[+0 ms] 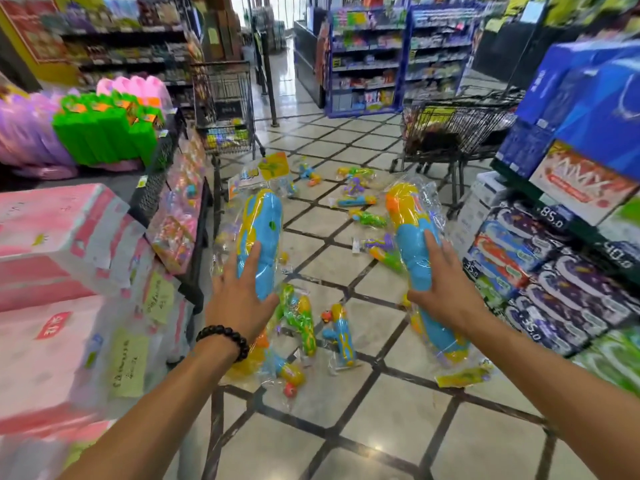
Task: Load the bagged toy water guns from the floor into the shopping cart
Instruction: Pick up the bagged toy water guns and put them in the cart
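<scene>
A person's two bare arms reach forward over a tiled shop floor (398,420); the left hand (239,299), with a dark bead bracelet (225,339) at the wrist, grips a large blue and yellow water gun in a clear bag (259,237), thumb curled under it and fingers laid along its side; the right hand (446,292) grips a second bagged water gun (415,251) of the same colours, held up the same way. More bagged water guns (360,202) lie scattered on the floor ahead, and a few (304,323) lie between the arms. One wire shopping cart (225,109) stands ahead on the left, with some bright toys in its basket; another cart (457,129) stands ahead on the right. Shelves of pink packages (52,244) line the left; stacked boxes (554,271) with price tags line the right.
</scene>
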Action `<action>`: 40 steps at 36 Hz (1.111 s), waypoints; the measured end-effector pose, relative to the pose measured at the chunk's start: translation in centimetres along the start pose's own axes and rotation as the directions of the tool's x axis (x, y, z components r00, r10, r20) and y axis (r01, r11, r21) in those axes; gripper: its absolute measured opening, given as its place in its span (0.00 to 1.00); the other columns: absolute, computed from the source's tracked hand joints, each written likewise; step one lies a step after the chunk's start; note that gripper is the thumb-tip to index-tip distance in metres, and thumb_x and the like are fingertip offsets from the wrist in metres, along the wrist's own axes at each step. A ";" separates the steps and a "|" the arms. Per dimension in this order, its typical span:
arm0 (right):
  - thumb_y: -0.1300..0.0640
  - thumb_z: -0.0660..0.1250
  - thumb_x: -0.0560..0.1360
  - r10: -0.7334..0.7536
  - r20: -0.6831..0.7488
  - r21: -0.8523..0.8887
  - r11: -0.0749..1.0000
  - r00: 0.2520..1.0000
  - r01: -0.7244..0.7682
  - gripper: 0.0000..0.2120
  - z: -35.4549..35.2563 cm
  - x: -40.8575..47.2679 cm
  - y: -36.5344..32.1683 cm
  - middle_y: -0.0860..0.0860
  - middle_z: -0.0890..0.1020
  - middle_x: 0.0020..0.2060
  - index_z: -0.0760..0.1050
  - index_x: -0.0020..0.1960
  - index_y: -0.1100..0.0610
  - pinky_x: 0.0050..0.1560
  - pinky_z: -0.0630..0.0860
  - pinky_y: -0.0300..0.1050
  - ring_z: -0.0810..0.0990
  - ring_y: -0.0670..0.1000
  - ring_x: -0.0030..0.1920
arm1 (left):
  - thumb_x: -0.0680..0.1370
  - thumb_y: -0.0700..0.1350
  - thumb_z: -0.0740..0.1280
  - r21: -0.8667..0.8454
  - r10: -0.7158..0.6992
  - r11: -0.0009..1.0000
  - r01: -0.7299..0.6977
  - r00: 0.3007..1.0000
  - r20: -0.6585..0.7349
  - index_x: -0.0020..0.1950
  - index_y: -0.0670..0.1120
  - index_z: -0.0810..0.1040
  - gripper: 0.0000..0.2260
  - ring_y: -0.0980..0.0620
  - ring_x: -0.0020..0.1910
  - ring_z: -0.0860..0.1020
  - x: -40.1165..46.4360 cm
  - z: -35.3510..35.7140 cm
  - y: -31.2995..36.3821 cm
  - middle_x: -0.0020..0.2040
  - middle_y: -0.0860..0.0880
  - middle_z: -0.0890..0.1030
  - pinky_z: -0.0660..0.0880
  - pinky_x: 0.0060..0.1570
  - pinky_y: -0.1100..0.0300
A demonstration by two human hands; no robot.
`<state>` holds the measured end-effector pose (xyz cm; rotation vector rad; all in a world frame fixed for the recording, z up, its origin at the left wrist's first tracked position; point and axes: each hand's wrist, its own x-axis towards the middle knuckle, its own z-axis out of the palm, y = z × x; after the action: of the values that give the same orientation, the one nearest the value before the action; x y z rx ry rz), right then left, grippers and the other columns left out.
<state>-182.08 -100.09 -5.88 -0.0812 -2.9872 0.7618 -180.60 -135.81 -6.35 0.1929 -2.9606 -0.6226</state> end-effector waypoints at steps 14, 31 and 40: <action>0.46 0.79 0.70 -0.081 -0.010 -0.026 0.996 0.997 0.081 0.58 -8.6 12.0 10.1 0.52 0.48 0.83 0.39 0.83 0.40 0.64 0.75 0.59 0.67 0.62 0.76 | 0.74 0.59 0.71 0.086 -0.048 0.995 0.056 0.994 -0.094 0.81 0.65 0.44 0.44 0.37 0.75 0.62 8.8 1.2 11.3 0.81 0.46 0.56 0.74 0.61 0.36; 0.43 0.80 0.69 -0.107 0.063 -0.019 0.994 0.992 0.109 0.60 -7.5 33.3 13.0 0.51 0.46 0.84 0.36 0.81 0.36 0.65 0.76 0.61 0.66 0.62 0.77 | 0.73 0.61 0.70 0.100 -0.189 0.976 0.194 0.980 -0.063 0.79 0.69 0.44 0.43 0.34 0.73 0.65 25.2 9.6 13.2 0.79 0.46 0.61 0.77 0.56 0.34; 0.47 0.78 0.66 -0.163 0.020 -0.053 0.985 0.986 0.164 0.61 -5.8 48.8 10.9 0.47 0.48 0.83 0.35 0.81 0.35 0.56 0.80 0.60 0.68 0.62 0.75 | 0.73 0.63 0.68 -0.009 -0.234 0.972 0.234 0.969 -0.086 0.80 0.68 0.46 0.41 0.34 0.74 0.64 41.9 11.3 13.3 0.78 0.45 0.61 0.75 0.60 0.34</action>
<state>-229.90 -84.57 -3.96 0.1670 -2.9825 0.6653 -224.75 -125.40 -7.80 0.5611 -2.8771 -0.6206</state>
